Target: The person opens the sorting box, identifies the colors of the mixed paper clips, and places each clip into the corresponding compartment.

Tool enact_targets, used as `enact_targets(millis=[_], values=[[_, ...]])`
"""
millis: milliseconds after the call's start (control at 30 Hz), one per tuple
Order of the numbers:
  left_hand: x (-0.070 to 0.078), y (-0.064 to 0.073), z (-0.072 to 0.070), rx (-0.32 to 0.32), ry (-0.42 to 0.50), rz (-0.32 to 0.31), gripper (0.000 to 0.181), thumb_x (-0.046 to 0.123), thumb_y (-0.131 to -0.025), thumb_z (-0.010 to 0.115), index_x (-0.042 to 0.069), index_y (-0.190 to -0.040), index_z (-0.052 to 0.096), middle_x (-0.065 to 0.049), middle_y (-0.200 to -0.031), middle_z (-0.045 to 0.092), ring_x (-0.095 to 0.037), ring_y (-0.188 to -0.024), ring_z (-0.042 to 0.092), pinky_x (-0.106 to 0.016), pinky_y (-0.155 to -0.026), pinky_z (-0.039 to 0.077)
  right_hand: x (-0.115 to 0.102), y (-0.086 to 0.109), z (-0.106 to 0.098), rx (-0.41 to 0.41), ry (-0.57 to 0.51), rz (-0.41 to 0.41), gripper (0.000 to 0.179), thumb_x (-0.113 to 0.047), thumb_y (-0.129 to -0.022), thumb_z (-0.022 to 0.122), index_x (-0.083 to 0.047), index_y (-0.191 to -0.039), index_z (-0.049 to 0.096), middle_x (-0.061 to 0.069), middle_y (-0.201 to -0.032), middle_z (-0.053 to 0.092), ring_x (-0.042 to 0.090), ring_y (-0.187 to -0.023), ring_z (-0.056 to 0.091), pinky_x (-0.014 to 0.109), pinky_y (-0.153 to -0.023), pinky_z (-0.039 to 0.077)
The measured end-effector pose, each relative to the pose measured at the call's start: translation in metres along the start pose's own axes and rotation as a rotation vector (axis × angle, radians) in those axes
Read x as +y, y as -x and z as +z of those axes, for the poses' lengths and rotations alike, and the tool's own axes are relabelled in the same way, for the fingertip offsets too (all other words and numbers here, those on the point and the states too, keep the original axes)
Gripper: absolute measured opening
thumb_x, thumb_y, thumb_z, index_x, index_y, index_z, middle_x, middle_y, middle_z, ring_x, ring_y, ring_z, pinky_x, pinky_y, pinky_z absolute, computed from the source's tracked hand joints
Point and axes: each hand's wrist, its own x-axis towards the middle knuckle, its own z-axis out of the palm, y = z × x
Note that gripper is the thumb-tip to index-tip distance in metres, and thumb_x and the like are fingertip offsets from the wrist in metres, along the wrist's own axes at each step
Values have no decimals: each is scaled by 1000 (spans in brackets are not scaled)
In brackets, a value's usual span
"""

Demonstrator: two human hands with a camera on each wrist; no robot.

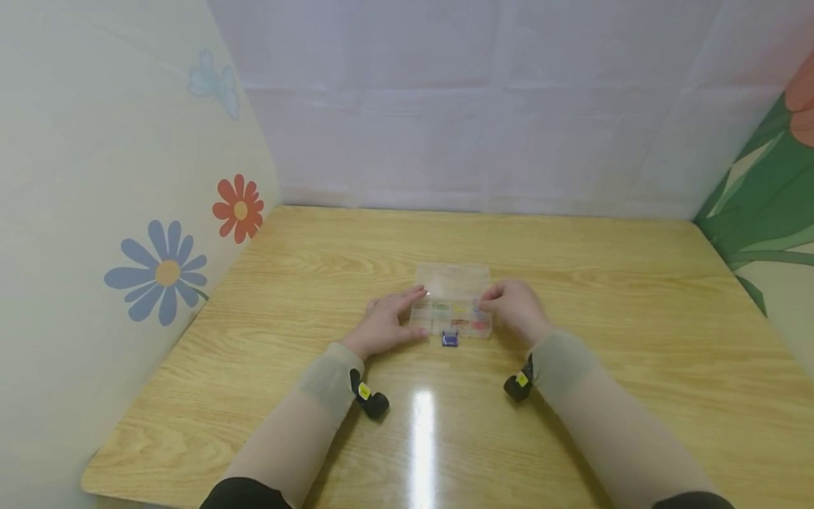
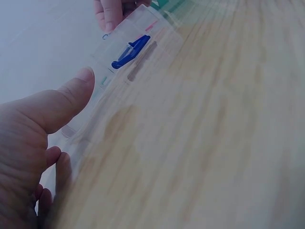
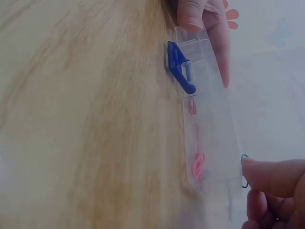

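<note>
A clear plastic compartment box lies on the table with its lid folded back. Small green, yellow, brown-red, blue and pink items sit in separate compartments; the pink one looks like thin looped wire. My left hand rests at the box's left end, thumb and forefinger spread and fairly straight. At the right end my right hand pinches a thin dark-blue loop, which looks like a paper clip, between thumb and forefinger above a compartment. A blue clip is at the box's front edge.
The wood-grain table stretches out around the box. A white cloth hangs behind it, with flower-printed panels at both sides. Black wrist cameras hang below both wrists.
</note>
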Motion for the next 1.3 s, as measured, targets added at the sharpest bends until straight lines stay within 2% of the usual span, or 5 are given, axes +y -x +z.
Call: enact_targets(millis=[567, 767, 1000, 1133, 1300], values=[[-2, -4, 1, 11, -1, 18, 80, 53, -83, 69, 29, -150, 33, 15, -155, 25, -21, -140, 30, -50, -112, 12, 2, -3, 2, 7, 5, 17, 17, -21, -87, 70, -10, -100, 66, 8, -107, 62, 25, -97, 53, 37, -82, 44], [0, -4, 1, 14, -9, 21, 81, 53, -82, 69, 27, -151, 33, 13, -156, 26, -23, -140, 31, -52, -111, 12, 4, 1, -2, 13, 27, -36, 18, -24, -90, 66, -11, -103, 65, 8, -110, 62, 26, -101, 53, 39, -84, 43], [0, -3, 1, 23, -11, 25, 81, 52, -83, 69, 25, -151, 33, 12, -156, 26, -24, -140, 31, -52, -111, 12, 7, 8, -9, 22, 181, -206, 33, -31, -89, 68, -10, -114, 64, 11, -120, 61, 30, -110, 53, 49, -94, 42], [-1, -3, 2, 24, -18, 27, 82, 53, -83, 69, 25, -151, 33, 11, -156, 26, -24, -139, 31, -52, -111, 13, 10, 10, -10, 7, 350, -339, 52, -35, -84, 73, -10, -127, 59, 13, -136, 53, 35, -128, 41, 56, -108, 27], [-1, -1, 2, 28, -14, 28, 82, 52, -83, 69, 24, -151, 33, 10, -156, 26, -25, -139, 32, -52, -111, 14, 16, 9, -9, 0, 542, -446, 68, -43, -82, 73, -10, -138, 51, 12, -144, 47, 38, -134, 33, 58, -111, 17]])
